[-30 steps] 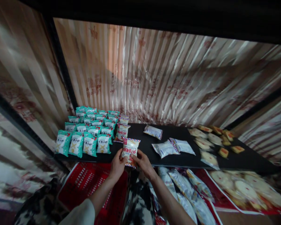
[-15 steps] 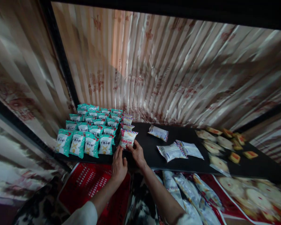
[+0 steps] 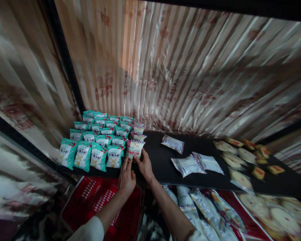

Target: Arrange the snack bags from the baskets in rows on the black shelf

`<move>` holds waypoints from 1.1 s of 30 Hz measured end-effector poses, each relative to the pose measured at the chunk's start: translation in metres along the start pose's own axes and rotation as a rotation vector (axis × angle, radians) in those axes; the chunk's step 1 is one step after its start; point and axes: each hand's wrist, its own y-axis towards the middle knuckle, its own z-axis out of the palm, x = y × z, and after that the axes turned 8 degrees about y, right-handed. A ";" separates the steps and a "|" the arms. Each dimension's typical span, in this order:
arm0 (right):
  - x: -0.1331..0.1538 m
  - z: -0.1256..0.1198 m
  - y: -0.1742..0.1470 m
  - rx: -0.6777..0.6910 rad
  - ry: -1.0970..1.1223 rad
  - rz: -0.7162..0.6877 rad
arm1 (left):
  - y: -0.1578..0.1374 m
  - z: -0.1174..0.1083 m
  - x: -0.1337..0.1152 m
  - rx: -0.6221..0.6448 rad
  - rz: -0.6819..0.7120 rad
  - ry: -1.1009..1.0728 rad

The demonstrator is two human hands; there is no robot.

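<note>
A white snack bag with red lettering and a striped top edge stands upright at the near end of a row of similar striped bags. My right hand grips its lower right side between thumb and fingers. At the bottom edge, the fingertips of my left hand press on the same bag, close to the right thumb. Directly left stand rows of teal-and-white snack bags, several deep. What lies behind the held bag is partly hidden.
The black shelf also bears loose white bags, wrapped pale round items and small yellow packs at right. A red basket and a container of long bags sit below. Dark posts and a patterned curtain enclose the shelf.
The held snack bag has moved slightly left, against the teal bags, and both hands still touch it. The view has shifted a little, so the right-hand items appear farther right.
</note>
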 end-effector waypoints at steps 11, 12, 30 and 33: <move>0.004 -0.005 0.016 -0.011 0.292 0.172 | 0.002 0.003 0.004 0.009 0.018 0.004; 0.003 -0.003 0.018 0.014 0.355 0.203 | 0.003 0.004 0.005 0.008 0.020 0.006; -0.020 -0.073 0.051 -0.273 -0.438 -0.061 | -0.010 0.014 0.003 -0.125 0.101 0.059; -0.027 -0.109 0.074 -0.271 -0.743 0.101 | -0.017 0.017 -0.002 -0.080 0.107 0.048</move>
